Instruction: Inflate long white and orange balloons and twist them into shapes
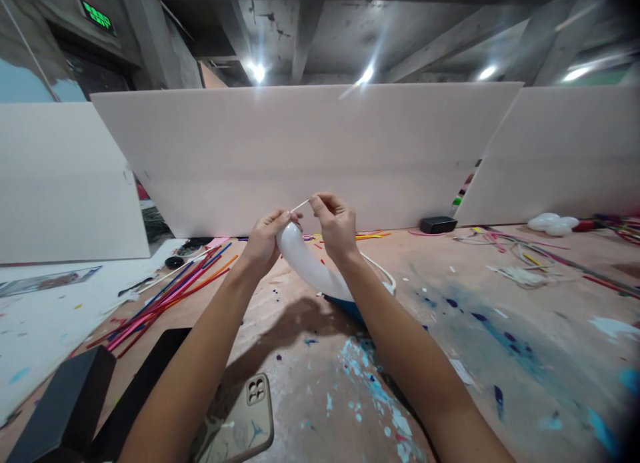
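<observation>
A long white modelling balloon (315,266), partly inflated, curves from my left hand down behind my right forearm. Its thin limp end comes out past the forearm on the right. My left hand (267,239) pinches the balloon at its upper left end. From there the narrow neck is stretched up to my right hand (336,224), whose thumb and fingers are closed on its tip. A blue object (345,308) lies under the balloon, mostly hidden by my right forearm.
Uninflated balloons (165,296) in several colours lie left of my arms. A phone (245,416) and black boxes (65,399) are near the front. White boards (310,149) stand behind. A small black box (438,225) and a white balloon shape (553,224) sit at back right.
</observation>
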Tool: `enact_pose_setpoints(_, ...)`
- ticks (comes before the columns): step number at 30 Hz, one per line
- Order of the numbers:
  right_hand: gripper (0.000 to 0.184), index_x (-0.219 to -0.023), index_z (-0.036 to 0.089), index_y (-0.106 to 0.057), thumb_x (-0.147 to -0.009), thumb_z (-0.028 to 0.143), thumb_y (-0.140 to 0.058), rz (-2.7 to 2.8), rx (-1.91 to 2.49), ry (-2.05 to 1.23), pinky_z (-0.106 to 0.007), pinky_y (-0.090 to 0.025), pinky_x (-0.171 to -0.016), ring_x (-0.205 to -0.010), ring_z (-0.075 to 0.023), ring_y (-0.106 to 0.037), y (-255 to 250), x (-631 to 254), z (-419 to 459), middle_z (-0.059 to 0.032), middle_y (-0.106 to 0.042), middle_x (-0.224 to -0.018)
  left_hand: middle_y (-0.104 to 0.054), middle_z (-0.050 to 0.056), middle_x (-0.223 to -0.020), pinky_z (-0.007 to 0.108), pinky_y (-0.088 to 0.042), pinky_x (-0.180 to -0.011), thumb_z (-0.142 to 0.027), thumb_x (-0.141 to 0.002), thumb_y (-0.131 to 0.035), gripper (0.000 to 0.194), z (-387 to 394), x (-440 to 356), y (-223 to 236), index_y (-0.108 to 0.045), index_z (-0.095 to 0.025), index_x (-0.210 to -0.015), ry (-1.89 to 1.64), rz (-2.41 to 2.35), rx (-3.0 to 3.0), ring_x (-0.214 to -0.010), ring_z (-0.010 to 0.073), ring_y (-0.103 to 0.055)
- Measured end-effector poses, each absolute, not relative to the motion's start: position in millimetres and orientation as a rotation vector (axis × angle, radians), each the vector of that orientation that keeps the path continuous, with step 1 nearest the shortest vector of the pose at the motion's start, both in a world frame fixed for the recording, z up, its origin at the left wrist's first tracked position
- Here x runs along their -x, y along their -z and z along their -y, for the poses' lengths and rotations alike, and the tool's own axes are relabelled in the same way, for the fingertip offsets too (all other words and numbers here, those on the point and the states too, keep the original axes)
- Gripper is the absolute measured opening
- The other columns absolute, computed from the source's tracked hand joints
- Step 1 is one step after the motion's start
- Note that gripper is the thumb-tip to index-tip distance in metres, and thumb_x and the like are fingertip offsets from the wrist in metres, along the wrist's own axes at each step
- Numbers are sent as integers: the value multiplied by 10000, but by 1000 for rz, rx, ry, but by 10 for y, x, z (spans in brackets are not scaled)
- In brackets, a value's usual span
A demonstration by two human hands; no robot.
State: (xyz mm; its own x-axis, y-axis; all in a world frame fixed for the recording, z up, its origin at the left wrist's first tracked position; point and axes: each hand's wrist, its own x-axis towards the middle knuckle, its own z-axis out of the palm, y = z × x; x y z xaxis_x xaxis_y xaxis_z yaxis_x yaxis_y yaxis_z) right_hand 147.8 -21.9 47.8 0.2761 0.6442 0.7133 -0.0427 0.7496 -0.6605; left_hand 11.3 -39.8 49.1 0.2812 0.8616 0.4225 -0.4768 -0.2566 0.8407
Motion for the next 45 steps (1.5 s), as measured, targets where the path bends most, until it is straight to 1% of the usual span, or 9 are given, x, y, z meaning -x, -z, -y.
enact_pose_setpoints(7, 175, -781, 197, -624, -823, 366, -623, 1205, 622, -467, -246, -422, -612, -619, -101, -499, -501, -1529, 199, 27, -530, -652, -514, -6, -597, 211, -420, -532, -287, -750, -677, 160, 414, -87, -496, -587, -156, -729, -1082, -421, -1282, -563, 102, -519)
enact_pose_setpoints(17, 187, -796, 188, -620, -782, 372, -654, 1244, 539, -688, -249, -408, -613, -595, -87, -484, -457, -1478, 156, 37, -519, -662, -558, 29, -627, 265, -448, -551, -302, -764, -630, 170, 410, 25, -506, -611, -145, -700, -877, -458, -1266, -592, 143, -557)
enact_pose_setpoints(20, 182, -747, 190, -598, -745, 359, -664, 1253, 542, -799, -247, -398, -593, -577, -87, -471, -424, -1468, 111, 44, -503, -640, -569, 27, -673, 271, -481, -618, -294, -800, -613, 154, 410, 49, -513, -612, -162, -721, -1006, -303, -1221, -655, 146, -581)
enact_pose_setpoints(23, 178, -700, 195, -550, -770, 345, -616, 1399, 577, -840, -255, -396, -578, -564, -99, -478, -408, -1432, 148, 41, -503, -604, -588, 13, -708, 275, -499, -678, -293, -815, -609, 154, 377, 25, -506, -672, -188, -909, -1203, -272, -1198, -671, 136, -586)
enact_pose_setpoints(28, 144, -709, 190, -568, -842, 242, -553, 1672, 716, -235, -262, -384, -607, -608, -106, -474, -477, -1450, 366, 15, -522, -669, -645, 29, -743, 272, -482, -662, -322, -794, -609, 297, 292, 10, -481, -721, -158, -1015, -1385, -444, -1411, -651, 131, -589)
enact_pose_setpoints(32, 130, -767, 191, -624, -869, 214, -547, 1754, 727, 76, -265, -389, -621, -618, -103, -473, -572, -1538, 508, -1, -522, -748, -708, 100, -989, 324, -503, -815, -405, -857, -550, 387, 364, 105, -558, -722, -168, -1110, -1305, -448, -1716, -930, 228, -652)
enact_pose_setpoints(35, 126, -781, 196, -621, -882, 215, -547, 1768, 716, 168, -261, -396, -631, -634, -109, -487, -630, -1567, 591, -2, -524, -746, -684, 103, -1103, 349, -466, -943, -384, -919, -519, 356, 505, 133, -643, -704, -200, -1161, -1391, -611, -2148, -1081, 244, -608)
enact_pose_setpoints(39, 133, -766, 197, -583, -890, 211, -537, 1783, 730, 218, -257, -382, -617, -634, -110, -476, -682, -1551, 708, -3, -528, -753, -634, 96, -1111, 379, -449, -918, -285, -959, -475, 289, 662, 58, -671, -707, -237, -1124, -1716, -966, -2647, -1025, 226, -554)
enact_pose_setpoints(45, 147, -777, 190, -565, -906, 192, -496, 1854, 768, 371, -270, -365, -615, -664, -128, -471, -696, -1498, 858, -31, -524, -803, -597, 92, -1047, 414, -415, -870, -264, -941, -523, 194, 650, 6, -584, -717, -258, -941, -2037, -1275, -2834, -929, 230, -467)
